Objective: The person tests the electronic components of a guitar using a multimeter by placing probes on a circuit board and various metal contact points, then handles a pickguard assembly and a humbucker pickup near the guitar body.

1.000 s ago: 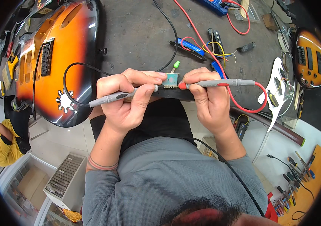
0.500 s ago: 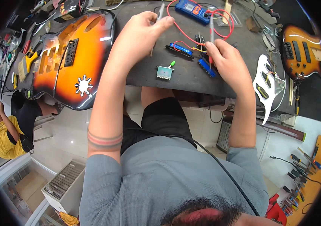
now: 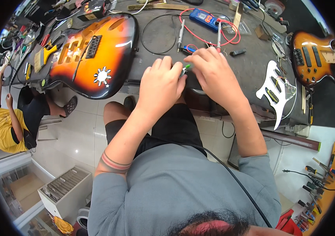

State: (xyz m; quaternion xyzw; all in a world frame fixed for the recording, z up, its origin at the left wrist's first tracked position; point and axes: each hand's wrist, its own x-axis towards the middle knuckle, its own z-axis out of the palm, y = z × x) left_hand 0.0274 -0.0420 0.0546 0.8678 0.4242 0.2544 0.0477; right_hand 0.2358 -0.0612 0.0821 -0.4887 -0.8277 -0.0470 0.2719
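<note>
My left hand (image 3: pixel 160 84) is closed around a small lever switch with a green tip (image 3: pixel 187 66), at the bench's near edge; most of its body is hidden by my fingers. My right hand (image 3: pixel 216 74) is curled in close from the right, thumb and fingertips at the green tip. Just beyond my hands lie a meter probe with a black tip (image 3: pixel 181 34) and a red one (image 3: pixel 219 37). A blue pickup (image 3: pixel 190 49) shows partly behind my right fingers. A blue multimeter (image 3: pixel 203 19) with red and black leads sits farther back.
A sunburst guitar body (image 3: pixel 90 55) fills the bench's left side, beside a brush (image 3: pixel 45 55). At right are a white pickguard (image 3: pixel 274 92) and another sunburst body (image 3: pixel 312 55). A small dark part (image 3: pixel 238 52) lies right of the probes. Someone in yellow (image 3: pixel 10 131) is at far left.
Both probes were put down on the bench. My hands came together nearer to me, and the green-tipped switch was lifted from the bench into my left hand. The view shifted slightly.
</note>
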